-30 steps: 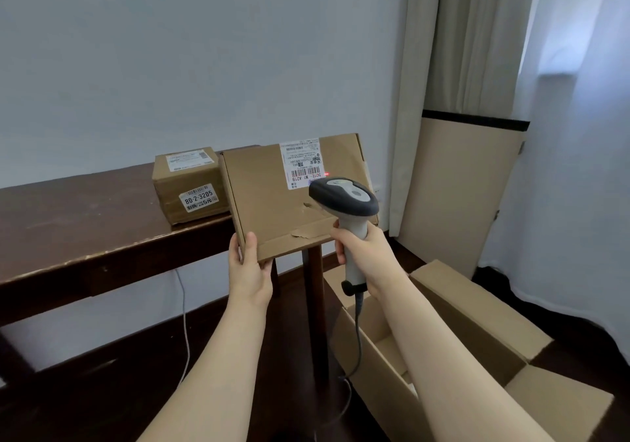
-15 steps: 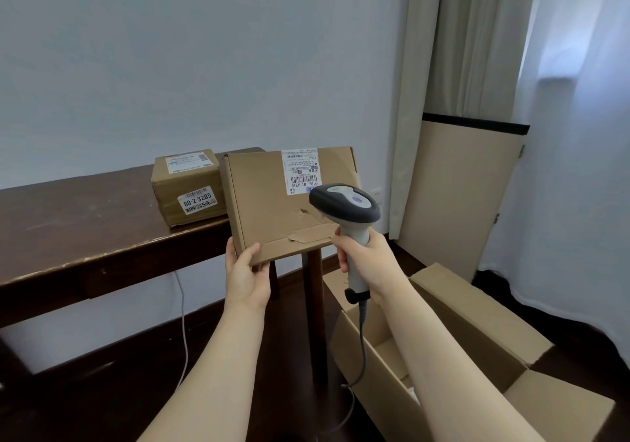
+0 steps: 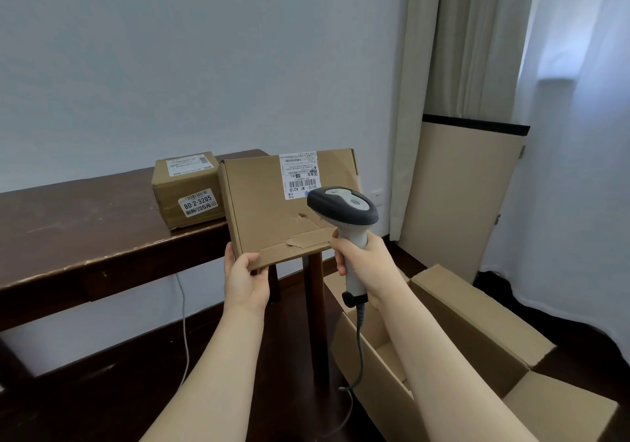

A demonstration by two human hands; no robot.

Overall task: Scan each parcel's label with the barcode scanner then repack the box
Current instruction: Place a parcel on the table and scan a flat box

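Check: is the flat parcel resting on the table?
No, the left hand holds the flat parcel up by its lower corner, in front of the table.

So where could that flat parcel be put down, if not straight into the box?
The table is bare left of the small parcel. The open box on the floor shows room inside. It's crowded at the table's right end, around the flat parcel and scanner.

The open box [image 3: 477, 346] lies clear from above; the table leg [image 3: 315, 322] crowds its left side.
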